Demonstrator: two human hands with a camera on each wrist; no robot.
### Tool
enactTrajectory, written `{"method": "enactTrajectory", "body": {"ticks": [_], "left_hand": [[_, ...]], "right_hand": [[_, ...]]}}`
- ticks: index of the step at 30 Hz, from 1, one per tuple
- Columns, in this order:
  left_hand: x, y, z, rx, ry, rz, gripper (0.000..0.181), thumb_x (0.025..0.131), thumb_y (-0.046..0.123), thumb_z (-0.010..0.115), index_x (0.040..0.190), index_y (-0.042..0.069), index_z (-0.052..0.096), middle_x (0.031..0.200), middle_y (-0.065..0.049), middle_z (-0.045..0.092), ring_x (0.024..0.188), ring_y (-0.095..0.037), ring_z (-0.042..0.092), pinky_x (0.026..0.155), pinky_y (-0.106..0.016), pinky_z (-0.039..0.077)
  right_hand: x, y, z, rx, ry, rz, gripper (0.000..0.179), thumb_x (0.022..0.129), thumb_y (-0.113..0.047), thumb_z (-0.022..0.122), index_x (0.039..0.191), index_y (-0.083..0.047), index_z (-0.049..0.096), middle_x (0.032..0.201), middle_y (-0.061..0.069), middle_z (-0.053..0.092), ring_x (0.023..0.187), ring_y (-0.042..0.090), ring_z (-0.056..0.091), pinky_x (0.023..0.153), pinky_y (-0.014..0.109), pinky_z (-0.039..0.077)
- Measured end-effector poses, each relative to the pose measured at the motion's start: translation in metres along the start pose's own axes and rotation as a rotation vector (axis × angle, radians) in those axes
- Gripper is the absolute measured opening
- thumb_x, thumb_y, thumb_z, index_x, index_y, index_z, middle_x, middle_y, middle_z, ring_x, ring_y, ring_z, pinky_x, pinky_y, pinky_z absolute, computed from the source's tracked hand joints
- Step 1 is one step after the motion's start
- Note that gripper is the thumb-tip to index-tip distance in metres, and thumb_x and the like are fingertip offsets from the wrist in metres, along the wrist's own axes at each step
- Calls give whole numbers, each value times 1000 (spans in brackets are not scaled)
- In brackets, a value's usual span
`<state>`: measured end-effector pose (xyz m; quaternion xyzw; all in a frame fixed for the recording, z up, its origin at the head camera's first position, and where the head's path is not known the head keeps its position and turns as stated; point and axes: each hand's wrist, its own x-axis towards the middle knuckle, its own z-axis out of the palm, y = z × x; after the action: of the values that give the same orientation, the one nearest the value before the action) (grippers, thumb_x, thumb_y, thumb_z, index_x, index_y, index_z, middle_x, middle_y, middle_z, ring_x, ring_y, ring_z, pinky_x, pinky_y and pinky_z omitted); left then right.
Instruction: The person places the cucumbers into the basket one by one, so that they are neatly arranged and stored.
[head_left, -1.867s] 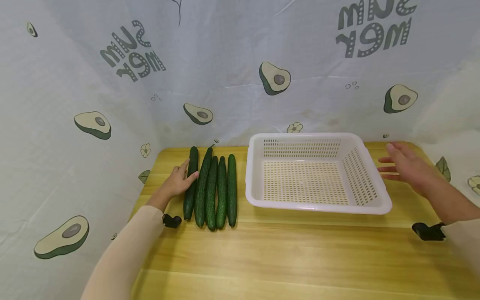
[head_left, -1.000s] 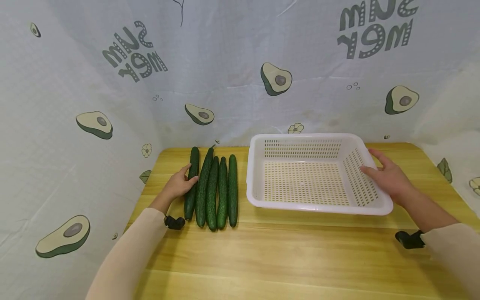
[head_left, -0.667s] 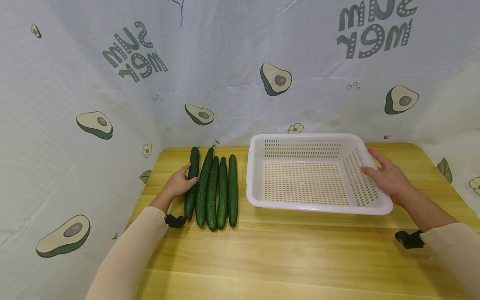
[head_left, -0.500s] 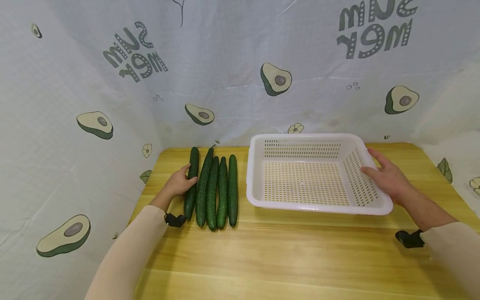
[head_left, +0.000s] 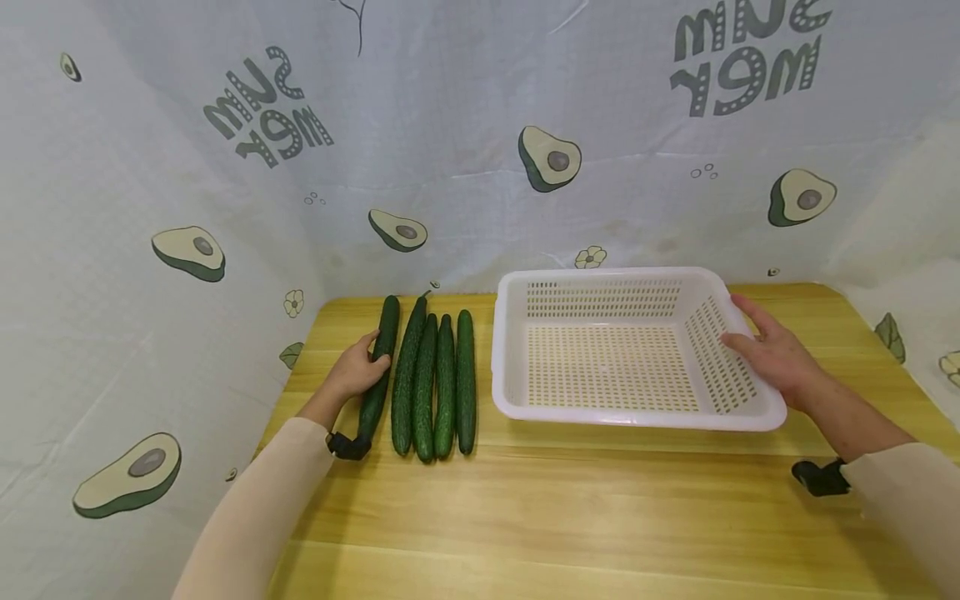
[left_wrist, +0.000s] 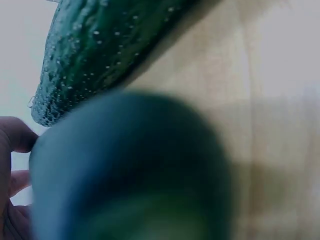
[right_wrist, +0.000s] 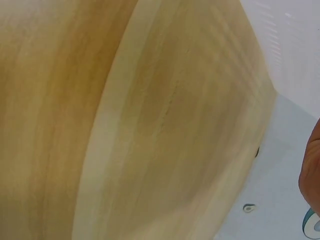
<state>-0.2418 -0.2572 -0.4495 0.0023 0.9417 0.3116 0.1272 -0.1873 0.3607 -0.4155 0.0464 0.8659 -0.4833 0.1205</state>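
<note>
My left hand grips the leftmost dark green cucumber around its middle, thumb on the right side. That cucumber is tilted, its near end by the black wrist camera. In the left wrist view its blurred end fills the lower part, with a bumpy cucumber behind it. Several other cucumbers lie side by side to its right. On the right, my right hand holds the right rim of a white plastic basket, thumb inside the wall. In the right wrist view only part of the hand shows.
The basket has slotted walls and a grid floor, with nothing in it. Both stand on a wooden table. A pale curtain printed with avocados hangs behind the table and along its sides.
My right hand has come in from the right and taken hold of the basket rim. The leftmost cucumber, in my left hand, has tilted, its near end shifting left, away from the row.
</note>
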Motion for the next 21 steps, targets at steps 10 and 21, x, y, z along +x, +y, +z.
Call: {"method": "enactTrajectory", "body": {"ticks": [10,21], "left_hand": [[-3,-6,5,-159,111,7,63,111,25,36,165,4,10,98,-27,61,86,-40,60,85,-49,52],[-3,6,0,-321,96,44,60,113,23,29,166,11,3,158,-33,29,141,-50,41,113,-64,38]], "right_hand": [[-2,3,5,78,18,-5,71,111,-36,40,164,-39,-7,154,39,27,87,4,68,74,38,63],[-3,7,8,80,19,-52,70,111,-33,40,165,-36,-6,154,40,26,86,-2,66,73,38,63]]}}
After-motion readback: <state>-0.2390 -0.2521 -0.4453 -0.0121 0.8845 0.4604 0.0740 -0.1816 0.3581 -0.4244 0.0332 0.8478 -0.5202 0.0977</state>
